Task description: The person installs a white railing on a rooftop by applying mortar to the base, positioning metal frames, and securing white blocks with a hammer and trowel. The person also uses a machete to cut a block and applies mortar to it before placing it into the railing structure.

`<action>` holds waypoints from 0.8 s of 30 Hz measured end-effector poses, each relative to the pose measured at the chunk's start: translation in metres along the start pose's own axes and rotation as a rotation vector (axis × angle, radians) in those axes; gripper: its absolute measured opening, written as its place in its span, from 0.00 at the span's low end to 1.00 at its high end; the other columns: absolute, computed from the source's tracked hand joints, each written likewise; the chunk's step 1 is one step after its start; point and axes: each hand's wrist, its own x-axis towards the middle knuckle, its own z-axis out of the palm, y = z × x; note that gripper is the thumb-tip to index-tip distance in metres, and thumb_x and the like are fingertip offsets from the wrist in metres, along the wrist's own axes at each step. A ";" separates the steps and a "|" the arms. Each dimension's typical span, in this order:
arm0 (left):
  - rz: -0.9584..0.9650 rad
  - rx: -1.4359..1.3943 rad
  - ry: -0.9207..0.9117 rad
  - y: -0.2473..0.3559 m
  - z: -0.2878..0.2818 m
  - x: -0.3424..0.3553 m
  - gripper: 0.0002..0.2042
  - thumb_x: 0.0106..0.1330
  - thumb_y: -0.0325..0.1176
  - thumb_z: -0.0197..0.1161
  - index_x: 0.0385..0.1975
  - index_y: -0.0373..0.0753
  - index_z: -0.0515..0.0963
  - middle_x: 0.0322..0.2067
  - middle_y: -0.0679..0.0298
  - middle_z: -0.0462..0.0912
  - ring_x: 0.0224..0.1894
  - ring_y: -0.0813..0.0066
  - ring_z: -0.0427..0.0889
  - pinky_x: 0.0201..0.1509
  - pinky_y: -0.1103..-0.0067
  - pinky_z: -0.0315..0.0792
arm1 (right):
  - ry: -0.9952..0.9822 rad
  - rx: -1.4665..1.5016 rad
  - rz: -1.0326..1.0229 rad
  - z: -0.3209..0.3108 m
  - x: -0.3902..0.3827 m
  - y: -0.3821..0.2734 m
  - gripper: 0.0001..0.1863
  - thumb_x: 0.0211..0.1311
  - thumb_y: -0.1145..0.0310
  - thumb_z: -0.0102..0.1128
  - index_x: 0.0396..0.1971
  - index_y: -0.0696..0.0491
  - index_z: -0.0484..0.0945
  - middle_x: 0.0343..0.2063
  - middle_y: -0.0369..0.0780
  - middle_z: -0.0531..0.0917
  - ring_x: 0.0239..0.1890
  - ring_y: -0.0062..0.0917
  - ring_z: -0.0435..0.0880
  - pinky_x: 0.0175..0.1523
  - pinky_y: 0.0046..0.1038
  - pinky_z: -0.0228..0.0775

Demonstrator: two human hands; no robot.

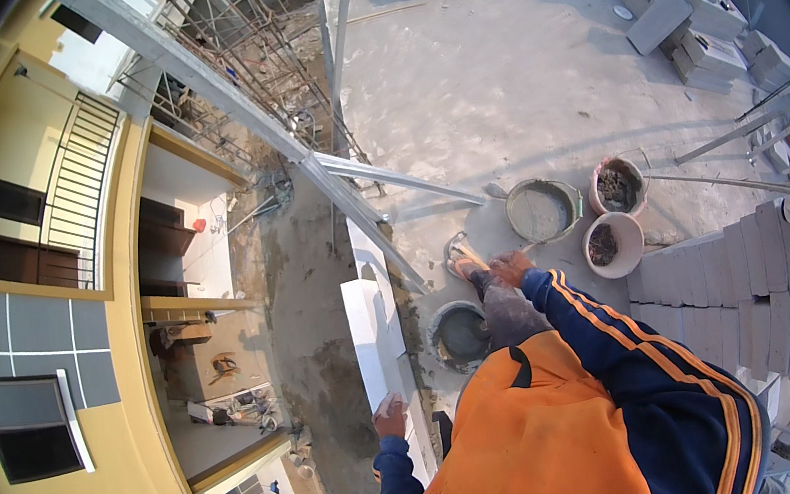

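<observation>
Along the concrete floor [480,63], white blocks [373,336] underlie the left hand [391,415].

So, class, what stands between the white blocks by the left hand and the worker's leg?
The head view shows a round bucket holding grey mix there.

By the left hand [390,415], the white block [375,336] looks matt and smooth; past the right hand [511,269], the cream pail [632,249] seems dull plastic, the floor [480,63] matt concrete.
</observation>
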 end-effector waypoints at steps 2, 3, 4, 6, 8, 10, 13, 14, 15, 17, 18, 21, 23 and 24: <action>0.001 -0.075 0.043 0.050 0.006 0.037 0.23 0.67 0.37 0.62 0.60 0.36 0.73 0.46 0.62 0.83 0.41 0.71 0.84 0.43 0.77 0.77 | -0.050 0.219 0.023 0.008 0.060 -0.034 0.18 0.64 0.55 0.56 0.40 0.54 0.82 0.34 0.43 0.86 0.35 0.33 0.86 0.43 0.36 0.79; 0.019 -0.102 0.064 0.075 0.012 0.056 0.21 0.66 0.36 0.62 0.58 0.36 0.75 0.44 0.63 0.84 0.41 0.72 0.84 0.41 0.78 0.77 | -0.128 0.354 0.270 0.019 0.093 -0.049 0.18 0.65 0.55 0.56 0.43 0.54 0.82 0.32 0.41 0.86 0.31 0.29 0.86 0.39 0.33 0.79; 0.033 -0.126 0.085 0.101 0.018 0.077 0.20 0.66 0.35 0.63 0.57 0.36 0.76 0.43 0.64 0.84 0.40 0.74 0.85 0.39 0.79 0.77 | -0.118 0.497 0.318 0.034 0.119 -0.059 0.18 0.67 0.54 0.54 0.44 0.53 0.82 0.30 0.41 0.86 0.28 0.27 0.85 0.37 0.32 0.79; 0.036 -0.103 0.063 0.149 0.029 0.124 0.22 0.67 0.34 0.60 0.60 0.37 0.73 0.50 0.59 0.82 0.44 0.70 0.84 0.45 0.76 0.77 | -0.129 0.606 0.396 0.067 0.177 -0.066 0.19 0.68 0.54 0.53 0.44 0.53 0.82 0.27 0.40 0.86 0.26 0.24 0.84 0.33 0.30 0.77; 0.040 -0.162 0.024 0.190 0.039 0.176 0.22 0.68 0.33 0.59 0.62 0.37 0.70 0.54 0.56 0.80 0.47 0.68 0.83 0.49 0.73 0.76 | -0.180 0.573 0.402 0.105 0.235 -0.061 0.18 0.68 0.55 0.53 0.44 0.53 0.82 0.30 0.40 0.86 0.28 0.25 0.84 0.33 0.30 0.77; 0.021 -0.147 0.016 0.225 0.052 0.236 0.23 0.70 0.34 0.56 0.64 0.36 0.68 0.59 0.53 0.76 0.52 0.64 0.81 0.55 0.70 0.74 | -0.234 0.595 0.434 0.141 0.292 -0.049 0.16 0.71 0.58 0.52 0.46 0.55 0.79 0.36 0.39 0.86 0.33 0.26 0.84 0.35 0.30 0.77; 0.065 -0.098 -0.018 0.261 0.069 0.332 0.24 0.71 0.37 0.57 0.64 0.36 0.67 0.60 0.53 0.74 0.56 0.61 0.79 0.59 0.68 0.72 | 0.050 0.511 0.170 0.192 0.366 -0.035 0.12 0.70 0.61 0.55 0.40 0.54 0.81 0.29 0.39 0.85 0.29 0.21 0.82 0.33 0.27 0.74; 0.098 -0.117 -0.044 0.268 0.072 0.363 0.25 0.71 0.38 0.58 0.64 0.35 0.67 0.61 0.53 0.74 0.56 0.61 0.78 0.59 0.68 0.71 | 0.104 0.626 0.240 0.207 0.385 -0.032 0.11 0.69 0.62 0.55 0.38 0.54 0.82 0.26 0.39 0.84 0.27 0.20 0.81 0.33 0.26 0.74; 0.087 -0.096 -0.031 0.274 0.074 0.393 0.25 0.71 0.39 0.58 0.64 0.36 0.67 0.60 0.53 0.74 0.57 0.61 0.77 0.61 0.67 0.70 | 0.076 0.659 0.271 0.220 0.409 -0.029 0.11 0.69 0.62 0.56 0.39 0.53 0.82 0.29 0.40 0.85 0.31 0.22 0.82 0.37 0.27 0.75; 0.134 -0.114 0.004 0.275 0.078 0.453 0.23 0.72 0.42 0.57 0.62 0.35 0.69 0.56 0.53 0.77 0.53 0.63 0.79 0.57 0.68 0.73 | 0.000 0.761 0.403 0.241 0.449 -0.018 0.12 0.68 0.61 0.57 0.41 0.53 0.82 0.35 0.41 0.86 0.38 0.26 0.83 0.45 0.30 0.75; 0.172 -0.154 0.038 0.272 0.080 0.483 0.23 0.73 0.46 0.55 0.59 0.35 0.71 0.52 0.52 0.80 0.48 0.64 0.82 0.51 0.71 0.77 | -0.030 0.390 0.213 0.247 0.464 -0.011 0.15 0.68 0.59 0.54 0.45 0.52 0.80 0.40 0.42 0.84 0.43 0.30 0.82 0.47 0.33 0.74; 0.129 -0.233 0.016 0.260 0.075 0.556 0.23 0.72 0.45 0.56 0.59 0.36 0.72 0.48 0.55 0.82 0.44 0.66 0.83 0.45 0.72 0.78 | -0.079 -0.227 -0.178 0.263 0.489 0.000 0.19 0.69 0.54 0.49 0.51 0.51 0.76 0.50 0.44 0.81 0.54 0.37 0.78 0.55 0.38 0.70; -0.119 -0.460 -0.242 0.258 0.072 0.604 0.22 0.71 0.45 0.57 0.58 0.36 0.73 0.45 0.57 0.83 0.40 0.66 0.84 0.41 0.73 0.79 | -0.056 -0.001 -0.160 0.265 0.492 0.000 0.18 0.69 0.55 0.48 0.50 0.50 0.75 0.51 0.44 0.79 0.56 0.39 0.75 0.59 0.38 0.67; -0.254 -0.619 -0.429 0.259 0.074 0.627 0.22 0.71 0.45 0.58 0.58 0.37 0.73 0.44 0.58 0.83 0.39 0.67 0.84 0.39 0.74 0.79 | -0.073 0.079 -0.091 0.263 0.491 -0.003 0.17 0.69 0.57 0.50 0.49 0.51 0.75 0.48 0.42 0.79 0.53 0.36 0.74 0.57 0.36 0.67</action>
